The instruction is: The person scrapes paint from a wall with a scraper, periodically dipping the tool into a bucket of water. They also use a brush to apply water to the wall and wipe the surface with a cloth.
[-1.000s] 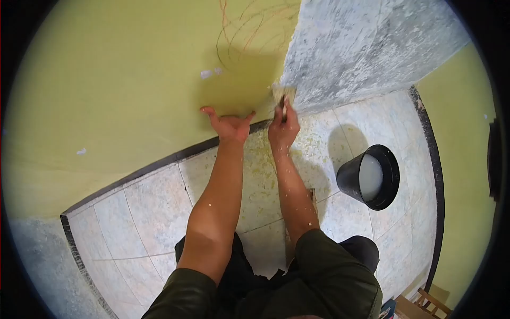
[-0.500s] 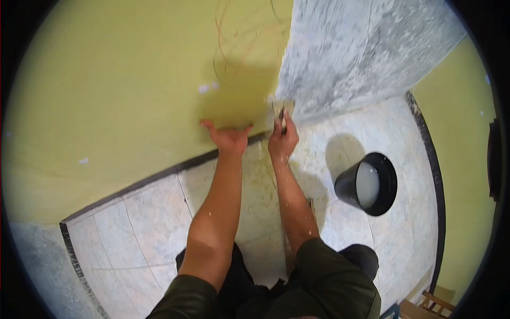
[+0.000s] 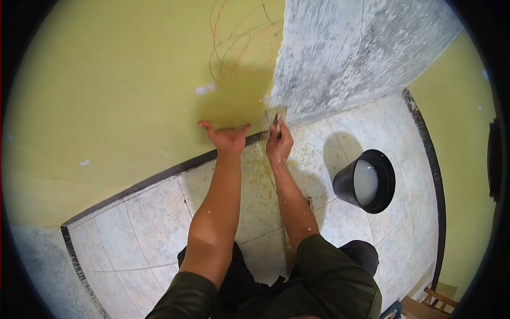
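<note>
Up ahead, our right hand (image 3: 279, 144) is clenched around a scraper (image 3: 277, 116), its blade pointing away from our fingers and pressed low on the wall, right where yellow paint (image 3: 122, 85) meets bare grey plaster (image 3: 350, 53). Our left hand (image 3: 227, 137) rests splayed flat on the paint just beside it. The blade looks pale and paint-flecked.

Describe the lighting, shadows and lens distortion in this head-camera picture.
Head view: strong fisheye, with a black round vignette and the dark floor border bowed into a curve. Light is bright and even; the round black bucket of milky water casts a soft shadow to its left, and a shadow darkens the yellow-green painted wall above the left hand. The right hand and its flat metal scraper are slightly soft.
</note>
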The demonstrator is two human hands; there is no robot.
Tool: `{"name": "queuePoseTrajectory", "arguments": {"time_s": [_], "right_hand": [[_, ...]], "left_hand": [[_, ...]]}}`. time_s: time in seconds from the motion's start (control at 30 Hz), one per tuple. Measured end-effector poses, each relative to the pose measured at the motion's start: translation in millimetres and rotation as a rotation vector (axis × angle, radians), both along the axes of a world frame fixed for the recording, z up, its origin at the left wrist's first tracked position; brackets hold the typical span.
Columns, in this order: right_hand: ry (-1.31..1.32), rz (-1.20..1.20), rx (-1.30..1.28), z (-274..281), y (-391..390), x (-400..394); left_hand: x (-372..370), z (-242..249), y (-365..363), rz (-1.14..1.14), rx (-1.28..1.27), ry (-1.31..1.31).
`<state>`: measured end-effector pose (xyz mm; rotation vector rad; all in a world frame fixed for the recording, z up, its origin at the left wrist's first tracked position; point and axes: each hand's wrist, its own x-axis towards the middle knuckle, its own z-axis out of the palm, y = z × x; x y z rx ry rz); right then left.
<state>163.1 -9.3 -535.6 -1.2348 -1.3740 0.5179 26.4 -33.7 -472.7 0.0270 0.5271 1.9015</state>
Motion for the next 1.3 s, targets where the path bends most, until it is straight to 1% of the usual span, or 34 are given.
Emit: {"name": "queuePoseTrajectory", "arguments": {"time_s": [0.03, 0.07, 0.1, 0.13, 0.17, 0.23, 0.27, 0.3, 0.37, 0.4, 0.47, 0.5, 0.53, 0.57, 0.6, 0.63, 0.67, 0.7, 0.77, 0.83, 0.9, 0.93, 0.97, 1.03, 1.07, 1.1, 1.17, 1.2, 1.3], "right_hand": [[0.009, -0.001, 0.022, -0.9, 4.6, -2.2], [-0.003, -0.018, 0.147, -3.6, 12.6, -5.4], [-0.022, -0.032, 0.248, -8.8, 11.7, -6.6], [0.022, -0.021, 0.272, 1.0, 11.8, -8.4], [0.01, -0.016, 0.24, 9.8, 4.9, -6.9], [0.021, -0.005, 0.235, 26.5, 10.5, -7.8], [0.008, -0.007, 0.222, 21.5, 8.9, -8.5], [0.013, -0.012, 0.235, 9.5, 7.7, -7.6], [-0.04, 0.008, 0.131, -16.5, -0.2, -4.4], [-0.032, -0.007, 0.172, -15.2, 2.1, -7.0], [-0.013, 0.0, 0.215, 4.5, 15.0, -12.5], [-0.003, -0.006, 0.246, 15.5, 13.4, -9.5], [0.001, -0.009, 0.331, 34.9, 14.2, -10.7], [-0.002, -0.011, 0.325, 30.8, 8.9, -7.9], [-0.027, -0.011, 0.263, 25.4, 5.4, -6.2], [-0.051, -0.009, 0.215, 19.8, 6.2, -4.9], [-0.132, -0.053, 0.208, 3.9, 4.4, -3.0], [-0.124, -0.056, 0.227, -5.0, 10.2, -5.9], [-0.035, -0.057, 0.348, -18.2, 15.7, -10.9], [-0.011, -0.022, 0.299, 24.0, 5.8, -17.9], [-0.036, -0.035, 0.235, 44.0, 3.4, -20.8], [-0.113, -0.074, 0.343, 28.9, 7.5, -17.8], [-0.106, -0.079, 0.363, 15.0, 8.8, -14.8], [-0.112, -0.043, 0.204, -14.0, -3.4, -8.7], [-0.003, -0.032, 0.211, -19.0, -2.6, -13.1], [-0.001, -0.026, 0.215, -15.5, 5.3, -17.5], [0.008, -0.051, 0.258, -7.0, 2.0, -16.4], [-0.074, -0.058, 0.173, 1.0, -0.4, -13.4], [-0.081, -0.042, 0.166, 11.2, -5.2, -14.4]], "left_hand": [[0.6, 4.4, -3.3, -0.042, 0.072, 0.106], [2.9, 6.2, -1.8, 0.013, -0.001, 0.058], [-1.7, 4.7, 3.7, 0.021, -0.004, 0.058], [-4.0, -3.1, 4.3, 0.022, 0.0, 0.016], [-2.9, -12.2, 0.2, 0.022, 0.003, -0.029], [-1.2, -6.6, 2.6, 0.056, -0.055, -0.089], [-0.4, -1.0, 2.0, 0.082, -0.106, -0.139], [0.8, 1.0, 0.9, 0.078, -0.093, -0.135], [1.6, 2.0, -2.3, 0.015, 0.009, 0.032], [-1.6, 5.8, 4.1, 0.022, 0.024, 0.039], [-2.1, -2.3, -2.2, -0.063, 0.16, 0.146], [0.7, -6.6, -9.7, -0.061, 0.123, 0.132], [2.2, -0.7, -4.9, -0.003, 0.013, 0.026], [2.5, 5.1, -1.9, 0.053, -0.086, -0.071], [-0.2, -3.3, -0.8, 0.042, -0.064, -0.059], [1.3, -1.4, -0.1, 0.037, -0.046, -0.055], [4.0, 0.7, -3.4, 0.041, -0.049, -0.026], [2.5, 4.0, -1.4, 0.049, -0.052, 0.006], [-0.5, 6.3, 2.9, 0.045, -0.016, 0.023], [2.2, -3.3, -4.6, 0.035, -0.033, 0.02], [1.5, 0.3, -1.4, 0.041, -0.056, -0.028], [1.3, 2.2, -0.9, 0.056, -0.095, -0.06], [1.5, 5.7, 1.5, 0.053, -0.074, -0.054], [3.3, 6.6, -0.9, 0.061, -0.059, -0.007], [3.7, 8.9, -1.1, 0.039, -0.03, 0.001], [-0.2, 9.3, 4.3, 0.046, -0.026, 0.003], [0.1, -4.9, -0.1, 0.04, -0.041, -0.025], [3.0, -5.0, -1.4, 0.039, -0.054, -0.032], [3.4, 2.7, -0.4, 0.1, -0.098, -0.045]]}}
